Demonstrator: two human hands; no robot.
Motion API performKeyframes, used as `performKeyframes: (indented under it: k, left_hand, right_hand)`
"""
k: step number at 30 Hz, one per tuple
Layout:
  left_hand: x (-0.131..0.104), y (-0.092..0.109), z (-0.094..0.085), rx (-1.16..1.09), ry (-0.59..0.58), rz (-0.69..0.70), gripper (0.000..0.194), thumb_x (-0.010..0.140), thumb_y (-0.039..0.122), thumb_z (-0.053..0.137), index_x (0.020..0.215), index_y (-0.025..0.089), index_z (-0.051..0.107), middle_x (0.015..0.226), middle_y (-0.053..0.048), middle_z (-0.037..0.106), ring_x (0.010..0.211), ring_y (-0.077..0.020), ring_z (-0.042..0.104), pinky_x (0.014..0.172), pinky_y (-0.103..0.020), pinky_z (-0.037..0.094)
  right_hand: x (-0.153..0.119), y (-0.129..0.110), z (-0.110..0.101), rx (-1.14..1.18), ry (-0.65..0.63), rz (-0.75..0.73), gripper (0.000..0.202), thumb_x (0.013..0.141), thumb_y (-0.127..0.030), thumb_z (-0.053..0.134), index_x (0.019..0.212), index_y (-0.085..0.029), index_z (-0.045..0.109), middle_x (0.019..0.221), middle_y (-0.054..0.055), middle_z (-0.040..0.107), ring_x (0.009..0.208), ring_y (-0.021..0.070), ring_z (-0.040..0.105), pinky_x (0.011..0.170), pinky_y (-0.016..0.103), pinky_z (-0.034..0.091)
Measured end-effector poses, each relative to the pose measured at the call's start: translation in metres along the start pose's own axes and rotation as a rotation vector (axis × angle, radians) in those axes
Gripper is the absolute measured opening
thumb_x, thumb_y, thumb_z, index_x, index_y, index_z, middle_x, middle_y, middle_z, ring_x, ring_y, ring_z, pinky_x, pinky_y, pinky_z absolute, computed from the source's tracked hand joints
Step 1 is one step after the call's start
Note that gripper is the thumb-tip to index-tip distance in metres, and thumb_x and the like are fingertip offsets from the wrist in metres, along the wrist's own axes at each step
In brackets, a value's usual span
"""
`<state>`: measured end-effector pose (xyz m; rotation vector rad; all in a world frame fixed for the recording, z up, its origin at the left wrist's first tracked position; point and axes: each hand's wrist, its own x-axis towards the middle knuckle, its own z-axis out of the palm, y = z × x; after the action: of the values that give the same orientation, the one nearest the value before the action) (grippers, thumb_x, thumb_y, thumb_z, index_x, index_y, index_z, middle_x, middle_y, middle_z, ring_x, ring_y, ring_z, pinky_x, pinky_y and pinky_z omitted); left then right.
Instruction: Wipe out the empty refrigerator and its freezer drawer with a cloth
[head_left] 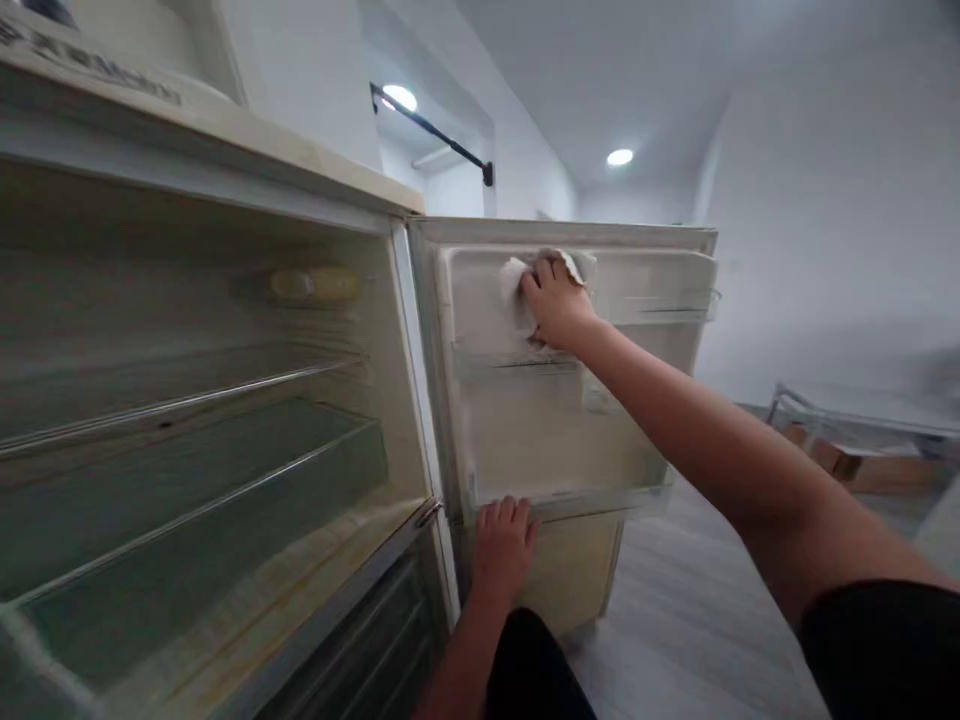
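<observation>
An open refrigerator door (525,435) shows its inner side. High on it, my right hand (559,305) presses a crumpled white cloth (574,268) against the panel, just above the middle door shelf (517,362); whether it is fabric or paper is hard to tell. Lower down, my left hand (504,550) has its fingers hooked over the rim of the lower clear door shelf (585,498). To the left lies the refrigerator's interior (352,390), with a glass shelf (187,395), a clear drawer (225,560) and a yellowish light cover (315,285).
A lower compartment (367,650) with dark slatted fronts sits beneath the interior. Grey flooring (660,600) extends past the door. At the right stand a metal-framed rack (787,395) and a cardboard box (885,470). A dark rod (435,130) spans an opening behind the door.
</observation>
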<state>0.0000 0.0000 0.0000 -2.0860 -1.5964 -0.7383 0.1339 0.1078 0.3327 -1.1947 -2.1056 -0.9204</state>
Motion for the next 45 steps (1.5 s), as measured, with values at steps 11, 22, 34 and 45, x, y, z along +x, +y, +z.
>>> performKeyframes:
  k: [11,22,34,45]
  left_hand:
    - [0.001,0.003,0.003,-0.004,0.045,-0.008,0.026,0.094,0.038,0.059,0.116,0.023,0.061,0.101,-0.003,0.064,0.097,-0.0235,0.055,0.093,-0.042,0.041]
    - [0.0,0.003,-0.003,-0.015,0.03,-0.008,0.025,0.093,0.036,0.061,0.114,0.022,0.062,0.097,-0.003,0.063,0.095,-0.0241,0.055,0.091,-0.043,0.041]
    - [-0.006,-0.002,-0.006,-0.032,0.041,0.018,0.028,0.093,0.038,0.061,0.117,0.023,0.061,0.099,-0.003,0.063,0.096,-0.0238,0.055,0.091,-0.042,0.041]
    - [-0.011,-0.006,-0.008,-0.049,0.045,0.018,0.026,0.093,0.04,0.06,0.115,0.024,0.059,0.1,-0.003,0.062,0.098,-0.023,0.054,0.095,-0.043,0.04]
  right_hand:
    - [0.019,-0.016,-0.026,0.661,-0.046,-0.299,0.035,0.099,-0.034,0.038,0.12,-0.013,0.056,0.113,0.01,0.065,0.106,0.0243,0.059,0.094,0.039,0.048]
    - [-0.067,-0.114,0.009,0.023,0.192,-0.353,0.045,0.094,-0.02,0.049,0.139,-0.015,0.047,0.145,0.017,0.045,0.138,0.0367,0.036,0.117,0.059,0.025]
    - [-0.113,-0.061,0.002,0.129,0.121,-0.553,0.06,0.086,-0.057,0.061,0.13,-0.017,0.061,0.156,0.013,0.038,0.145,0.0393,0.026,0.12,0.064,0.011]
    - [-0.06,-0.12,0.015,-0.029,0.209,-0.064,0.031,0.099,-0.011,0.03,0.108,-0.013,0.059,0.1,0.016,0.062,0.091,0.0265,0.055,0.085,0.047,0.042]
